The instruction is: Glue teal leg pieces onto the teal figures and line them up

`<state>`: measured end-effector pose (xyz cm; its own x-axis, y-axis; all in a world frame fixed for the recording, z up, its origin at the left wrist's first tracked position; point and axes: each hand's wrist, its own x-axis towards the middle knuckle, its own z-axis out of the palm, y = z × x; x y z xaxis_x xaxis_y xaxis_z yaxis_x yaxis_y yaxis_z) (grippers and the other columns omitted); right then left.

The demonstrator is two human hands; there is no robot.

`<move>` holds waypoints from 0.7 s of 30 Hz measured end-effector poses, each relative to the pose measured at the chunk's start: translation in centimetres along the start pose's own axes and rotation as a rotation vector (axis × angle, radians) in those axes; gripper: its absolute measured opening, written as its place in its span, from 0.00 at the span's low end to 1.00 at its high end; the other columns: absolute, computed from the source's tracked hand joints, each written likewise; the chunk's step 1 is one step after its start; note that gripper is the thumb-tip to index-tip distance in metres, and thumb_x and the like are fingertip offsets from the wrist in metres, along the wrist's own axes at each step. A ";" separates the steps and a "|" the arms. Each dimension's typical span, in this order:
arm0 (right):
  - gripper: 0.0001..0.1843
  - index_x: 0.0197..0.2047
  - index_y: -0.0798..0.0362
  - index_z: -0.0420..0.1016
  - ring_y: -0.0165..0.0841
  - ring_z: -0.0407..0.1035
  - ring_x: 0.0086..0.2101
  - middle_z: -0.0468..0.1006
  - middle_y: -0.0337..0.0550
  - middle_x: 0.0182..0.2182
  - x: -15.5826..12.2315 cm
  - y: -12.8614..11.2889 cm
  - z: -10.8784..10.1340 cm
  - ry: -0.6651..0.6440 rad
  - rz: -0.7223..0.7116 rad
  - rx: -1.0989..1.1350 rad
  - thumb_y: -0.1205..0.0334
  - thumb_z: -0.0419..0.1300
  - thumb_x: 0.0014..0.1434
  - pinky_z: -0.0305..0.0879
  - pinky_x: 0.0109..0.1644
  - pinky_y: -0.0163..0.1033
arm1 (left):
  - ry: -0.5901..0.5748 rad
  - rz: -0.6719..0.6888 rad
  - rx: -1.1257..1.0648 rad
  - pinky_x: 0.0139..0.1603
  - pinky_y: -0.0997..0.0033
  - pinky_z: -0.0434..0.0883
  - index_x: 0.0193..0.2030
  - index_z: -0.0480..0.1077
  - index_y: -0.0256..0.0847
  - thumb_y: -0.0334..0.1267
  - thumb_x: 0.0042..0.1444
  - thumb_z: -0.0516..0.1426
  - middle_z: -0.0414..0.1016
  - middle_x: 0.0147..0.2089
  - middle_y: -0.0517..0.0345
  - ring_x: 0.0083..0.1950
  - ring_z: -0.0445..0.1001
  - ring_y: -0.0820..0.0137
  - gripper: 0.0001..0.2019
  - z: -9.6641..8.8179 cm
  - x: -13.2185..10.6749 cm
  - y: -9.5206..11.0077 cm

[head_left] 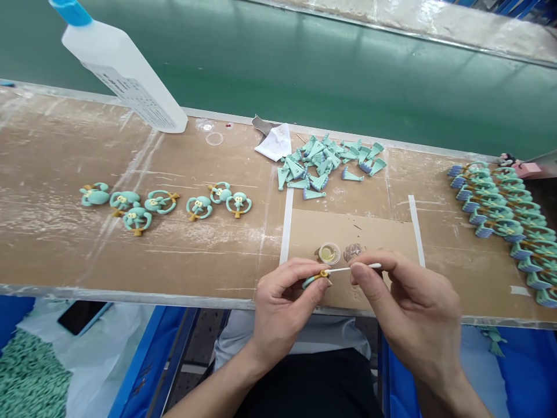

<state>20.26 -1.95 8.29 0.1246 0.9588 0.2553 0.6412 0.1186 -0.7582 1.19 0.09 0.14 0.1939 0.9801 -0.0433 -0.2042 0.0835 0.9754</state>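
My left hand (282,302) pinches a small teal figure piece with a yellow part (315,278) at its fingertips. My right hand (404,290) grips a thin white swab (352,268), and its tip rests against that yellow part. Just above the hands, a small clear cup of yellow liquid (329,253) stands on a cardboard sheet (348,232). A brownish smeared patch (353,252) lies beside the cup. Both hands are over the sheet's near edge.
Several teal figure heads (198,207) lie on the brown bench (87,255) to the left. A heap of teal pieces with purple ends (319,165) lies behind the sheet. Assembled figures (496,215) line the right side. A large white bottle with blue cap (124,69) lies at back left.
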 end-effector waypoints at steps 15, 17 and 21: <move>0.08 0.45 0.45 0.86 0.33 0.79 0.29 0.86 0.34 0.31 0.2 -0.3 0.4 -0.017 -0.018 0.023 0.66 0.70 0.79 0.77 0.37 0.38 | -0.007 0.003 -0.012 0.44 0.66 0.87 0.52 0.94 0.44 0.37 0.73 0.74 0.93 0.50 0.44 0.48 0.90 0.59 0.05 -0.2 0.0 -0.2; 0.07 0.45 0.45 0.87 0.34 0.79 0.29 0.87 0.35 0.31 0.1 -0.3 0.5 -0.018 -0.018 0.016 0.65 0.71 0.79 0.77 0.37 0.39 | -0.008 -0.003 -0.011 0.43 0.66 0.88 0.52 0.94 0.44 0.38 0.73 0.75 0.93 0.51 0.44 0.48 0.90 0.59 0.05 -0.2 0.0 -0.2; 0.08 0.46 0.44 0.86 0.34 0.80 0.29 0.87 0.35 0.32 0.0 -0.5 0.2 -0.036 -0.032 0.009 0.66 0.70 0.80 0.78 0.38 0.38 | -0.010 0.016 0.000 0.43 0.67 0.87 0.52 0.95 0.45 0.37 0.73 0.74 0.93 0.50 0.45 0.47 0.90 0.59 0.05 -0.2 0.0 -0.1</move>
<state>19.79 -1.91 8.51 0.0764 0.9631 0.2582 0.6377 0.1519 -0.7552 0.96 0.12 0.04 0.2000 0.9795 -0.0260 -0.2072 0.0682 0.9759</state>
